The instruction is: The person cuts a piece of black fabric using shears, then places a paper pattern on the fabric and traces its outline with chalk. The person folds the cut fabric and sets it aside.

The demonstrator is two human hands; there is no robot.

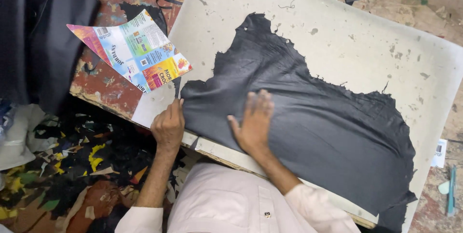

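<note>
Both hands (212, 124) flat on black leather (313, 122) — right perhaps blurred.

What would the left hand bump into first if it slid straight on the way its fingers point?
Probably the colourful flattened carton. The left hand rests at the edge of the black leather hide, fingers pointing up the picture; only bare pale board lies between. Depth is unclear.

A scuffed pale board (366, 45) lies on a worn red-painted table (108, 86); scraps litter the floor (72, 165).
</note>
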